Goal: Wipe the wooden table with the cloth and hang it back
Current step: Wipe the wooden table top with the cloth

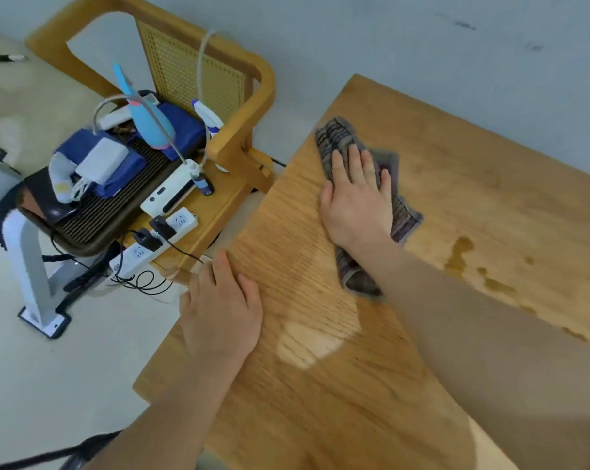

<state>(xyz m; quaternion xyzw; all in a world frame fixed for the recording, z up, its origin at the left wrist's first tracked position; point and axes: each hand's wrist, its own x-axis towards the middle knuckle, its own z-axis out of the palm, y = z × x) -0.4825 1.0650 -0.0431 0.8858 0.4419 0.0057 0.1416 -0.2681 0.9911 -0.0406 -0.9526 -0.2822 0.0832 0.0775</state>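
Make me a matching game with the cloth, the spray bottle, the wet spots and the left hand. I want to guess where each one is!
Things:
1. cloth
2. spray bottle
3. wet spots
4. left hand

Places:
A. on the chair
B. resting on the table edge
C. under the right hand
D. on bare wood, right of the cloth

Pairs: 1-C, 2-A, 3-D, 4-B

A: How's the feed?
B: I see bright, soft light, faint shadows. Pale glare patch on the table (307, 347). Motion blur all over, worst on the cloth (334, 137). Wide-angle bend at edges.
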